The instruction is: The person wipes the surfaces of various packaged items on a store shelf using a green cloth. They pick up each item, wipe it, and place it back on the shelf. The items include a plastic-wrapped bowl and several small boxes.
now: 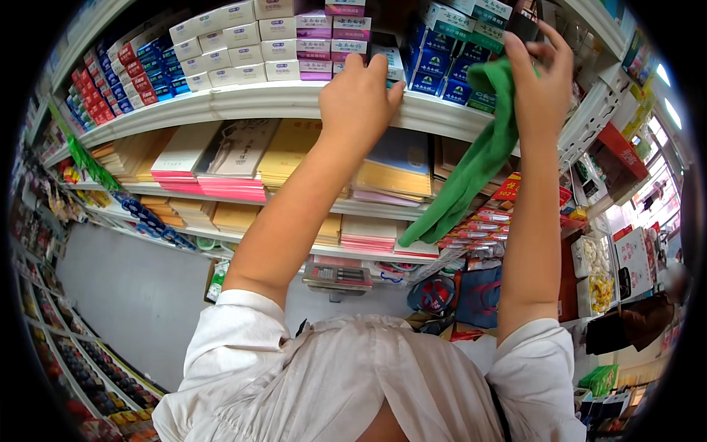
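Observation:
My left hand [359, 96] is at the front edge of the upper white shelf [265, 102], its fingertips against a toothpaste box beside the purple-and-white toothpaste boxes [314, 50]; whether it grips the box is hidden. A green cloth [469, 182] hangs down from my right hand [538, 77], which is raised at the right end of that shelf with its fingers bent and partly blurred. The cloth's lower end lies over the paper stacks below. Near this hand stand green-and-white toothpaste boxes [489, 25] on top of dark blue ones [433, 61].
Lower shelves hold stacks of notebooks [232, 149] and envelopes [395, 171]. Red glue packs [480, 226] hang at the right. Below are a clear-lidded case [338, 276] and a blue bag [479, 298] near the floor. Another stocked shelf [83, 353] curves along the left.

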`<state>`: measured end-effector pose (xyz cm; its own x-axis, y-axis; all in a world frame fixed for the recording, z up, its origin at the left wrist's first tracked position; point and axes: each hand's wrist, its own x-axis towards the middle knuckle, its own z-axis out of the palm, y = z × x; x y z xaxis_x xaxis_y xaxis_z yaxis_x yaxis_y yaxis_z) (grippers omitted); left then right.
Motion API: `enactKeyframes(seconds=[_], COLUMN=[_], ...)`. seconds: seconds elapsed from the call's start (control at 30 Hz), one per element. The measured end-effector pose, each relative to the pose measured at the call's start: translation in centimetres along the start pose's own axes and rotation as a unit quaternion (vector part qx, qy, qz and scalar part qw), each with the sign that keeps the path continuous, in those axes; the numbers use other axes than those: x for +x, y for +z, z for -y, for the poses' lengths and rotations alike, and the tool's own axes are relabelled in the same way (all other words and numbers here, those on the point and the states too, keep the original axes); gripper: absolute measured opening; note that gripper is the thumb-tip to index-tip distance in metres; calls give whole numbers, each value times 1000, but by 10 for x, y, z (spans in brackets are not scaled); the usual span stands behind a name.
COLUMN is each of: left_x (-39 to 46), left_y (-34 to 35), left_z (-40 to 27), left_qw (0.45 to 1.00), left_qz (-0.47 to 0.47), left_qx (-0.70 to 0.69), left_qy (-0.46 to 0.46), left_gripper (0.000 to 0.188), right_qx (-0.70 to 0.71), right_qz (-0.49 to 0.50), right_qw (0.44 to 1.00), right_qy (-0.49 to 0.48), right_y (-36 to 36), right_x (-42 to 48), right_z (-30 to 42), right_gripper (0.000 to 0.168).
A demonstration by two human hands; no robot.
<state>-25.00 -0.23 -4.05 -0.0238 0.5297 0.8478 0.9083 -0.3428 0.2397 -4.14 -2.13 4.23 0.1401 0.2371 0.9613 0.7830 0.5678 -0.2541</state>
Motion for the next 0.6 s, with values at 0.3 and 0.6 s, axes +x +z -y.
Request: enactKeyframes(seconds=[0.3, 0.6], left_x=[0, 9], left_y=[11, 17], left_z=[-20, -28], left_qw=[996, 988], left_qz=[-29, -140], left_qx=[9, 31], left_qy=[-87, -63], left_gripper=[34, 22], right_qx=[269, 327], right_qz=[91, 190], right_qw=[933, 848], right_qy=[222, 372], right_y=[-78, -122], right_x=[-125, -214], right_z=[-12, -48], right_gripper=[28, 28])
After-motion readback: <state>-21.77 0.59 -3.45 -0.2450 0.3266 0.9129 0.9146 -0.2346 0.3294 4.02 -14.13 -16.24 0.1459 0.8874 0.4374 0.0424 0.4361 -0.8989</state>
